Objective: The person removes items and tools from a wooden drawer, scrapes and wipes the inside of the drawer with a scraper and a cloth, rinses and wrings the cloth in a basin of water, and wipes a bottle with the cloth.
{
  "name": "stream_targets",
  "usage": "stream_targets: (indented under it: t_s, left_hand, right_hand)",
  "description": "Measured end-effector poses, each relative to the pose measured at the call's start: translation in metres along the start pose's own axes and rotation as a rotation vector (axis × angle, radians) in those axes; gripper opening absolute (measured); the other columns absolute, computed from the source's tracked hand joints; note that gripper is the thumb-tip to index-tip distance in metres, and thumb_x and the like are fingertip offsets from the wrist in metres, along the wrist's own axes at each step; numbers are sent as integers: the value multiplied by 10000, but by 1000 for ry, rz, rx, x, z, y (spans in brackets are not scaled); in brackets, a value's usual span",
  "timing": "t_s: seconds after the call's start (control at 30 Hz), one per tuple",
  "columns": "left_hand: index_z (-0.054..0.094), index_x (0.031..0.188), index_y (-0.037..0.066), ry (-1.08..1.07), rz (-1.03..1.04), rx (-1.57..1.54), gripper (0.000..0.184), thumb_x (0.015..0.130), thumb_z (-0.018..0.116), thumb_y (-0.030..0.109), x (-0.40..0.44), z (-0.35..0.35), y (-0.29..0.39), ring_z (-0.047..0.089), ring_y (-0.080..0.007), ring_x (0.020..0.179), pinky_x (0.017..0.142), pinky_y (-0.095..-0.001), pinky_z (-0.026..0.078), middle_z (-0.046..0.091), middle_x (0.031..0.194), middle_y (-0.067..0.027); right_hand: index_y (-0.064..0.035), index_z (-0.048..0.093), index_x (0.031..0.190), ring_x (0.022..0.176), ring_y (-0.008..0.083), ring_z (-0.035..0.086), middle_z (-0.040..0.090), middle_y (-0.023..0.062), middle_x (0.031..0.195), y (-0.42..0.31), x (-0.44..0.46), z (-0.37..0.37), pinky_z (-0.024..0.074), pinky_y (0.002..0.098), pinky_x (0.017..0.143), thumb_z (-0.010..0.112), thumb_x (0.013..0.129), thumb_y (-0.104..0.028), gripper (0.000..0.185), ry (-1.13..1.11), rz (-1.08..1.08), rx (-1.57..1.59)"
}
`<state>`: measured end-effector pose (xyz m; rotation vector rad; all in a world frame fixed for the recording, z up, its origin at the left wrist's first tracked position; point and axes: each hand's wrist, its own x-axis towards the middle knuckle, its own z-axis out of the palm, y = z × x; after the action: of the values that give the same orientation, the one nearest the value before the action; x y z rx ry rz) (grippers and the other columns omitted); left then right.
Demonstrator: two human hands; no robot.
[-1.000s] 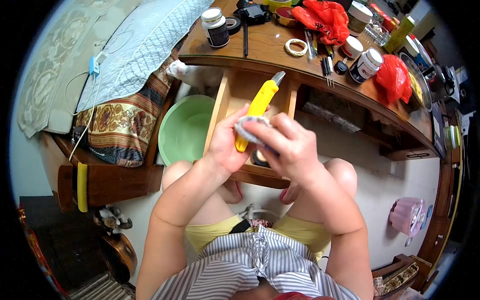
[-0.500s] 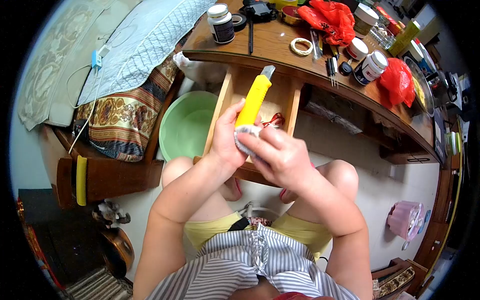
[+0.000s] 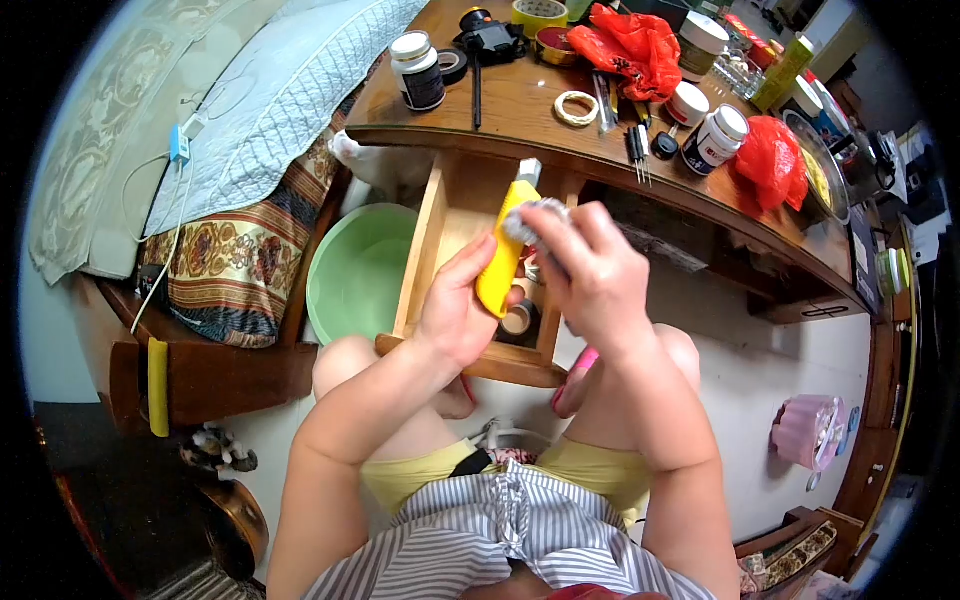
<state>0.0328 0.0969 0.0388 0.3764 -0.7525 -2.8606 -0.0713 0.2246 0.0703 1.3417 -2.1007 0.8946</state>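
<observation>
Item one: a yellow utility knife [image 3: 494, 275], which we find above the open drawer [image 3: 424, 238], tilted, its metal blade pointing away from the person. Item two: a crumpled grey-and-white wad [image 3: 522, 220], set against the upper part of the knife's handle; its material we cannot tell.

Hands, two. The left hand [image 3: 455, 310] grasps the knife by the lower handle, thumb along one side. The right hand [image 3: 598, 275] grips the wad between bent fingers — its palm is turned from our view.

Drawer contents, as far as we see: a roll of tape [image 3: 517, 319] near the front, below the knife. Beside the drawer, on the left: a pale green basin [image 3: 350, 285].

On the wooden surface [image 3: 520, 105], we list, from left to right: a white-capped jar; a black tape roll just beside it; a black device; a cream ring near the front edge; a red plastic bag, crumpled; several slim black-handled tools; a second white-capped jar — and next to that, another red bag.

On the floor, at far right: a pink basket [image 3: 803, 430].
</observation>
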Motion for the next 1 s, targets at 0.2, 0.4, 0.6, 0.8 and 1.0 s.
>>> stream_targets:
  t_s: [0.2,0.4,0.6,0.8,1.0]
  left_hand:
    - [473,1303,25,-38,-16,61,389,982,480,246,-8,5,-5,554,-147,863,679,-263,460,590,1085,-84]
    - [421,1362,-8,-93,-26,120,447,981,474,219,-10,1,-2,553,-146,864,690,-260,464,585,1102,-97]
    - [434,1337,-8,-74,17,117,427,980,470,225,-9,4,-2,553,-156,866,691,-267,462,584,1074,-105]
    - [476,1247,11,-23,-55,26,358,977,466,246,-6,-7,0,557,-189,860,692,-285,457,585,1040,-124]
    - [501,1237,42,-51,15,47,351,991,410,274,-1,-6,6,565,-189,899,727,-299,459,595,1077,-102]
  right_hand:
    - [-181,644,1104,675,239,596,558,58,872,11,11,-12,509,338,572,710,713,-69,411,112,35,212]
    - [-194,641,1083,707,243,613,560,55,868,20,12,-16,512,348,587,691,750,-82,355,66,159,49]
    - [-215,649,1089,685,232,609,561,53,866,13,7,-13,512,343,561,707,710,-78,407,97,-48,103]
    - [-186,640,1099,718,262,620,572,74,876,30,11,-16,515,360,613,669,785,-94,329,130,250,44]
    - [-194,632,1163,697,229,613,563,62,881,6,0,-3,511,326,581,696,743,-76,441,-6,76,163]
